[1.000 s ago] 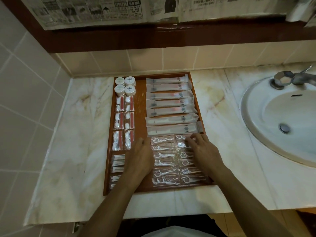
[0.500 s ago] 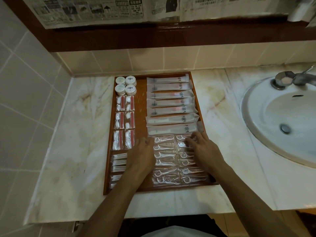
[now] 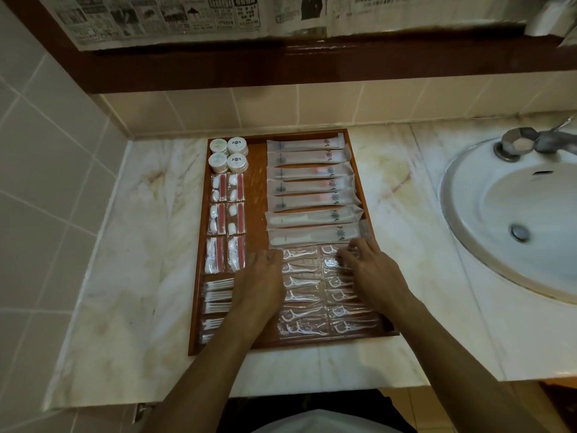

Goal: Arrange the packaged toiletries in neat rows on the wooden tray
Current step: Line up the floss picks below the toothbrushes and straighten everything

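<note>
A wooden tray (image 3: 256, 195) lies on the marble counter, filled with rows of packets. Round white jars (image 3: 228, 154) stand at its far left, red-and-white kits (image 3: 226, 221) below them, cotton swab packs (image 3: 218, 296) nearer me. Long toothbrush sachets (image 3: 310, 190) fill the far right column. Clear floss pick packets (image 3: 301, 290) lie in two columns at the near right. My left hand (image 3: 260, 279) rests flat at the left edge of the floss picks. My right hand (image 3: 370, 271) touches the top packets of the right floss column with spread, bent fingertips.
A white sink basin (image 3: 518, 220) with a metal tap (image 3: 527, 145) sits to the right. Marble counter (image 3: 140, 245) extends left of the tray to a tiled wall. A dark wooden ledge (image 3: 312, 64) with newspaper sheets runs above the backsplash.
Both hands stay over the floss picks; my right hand has shifted slightly forward along the top packets. The left hand has barely moved.
</note>
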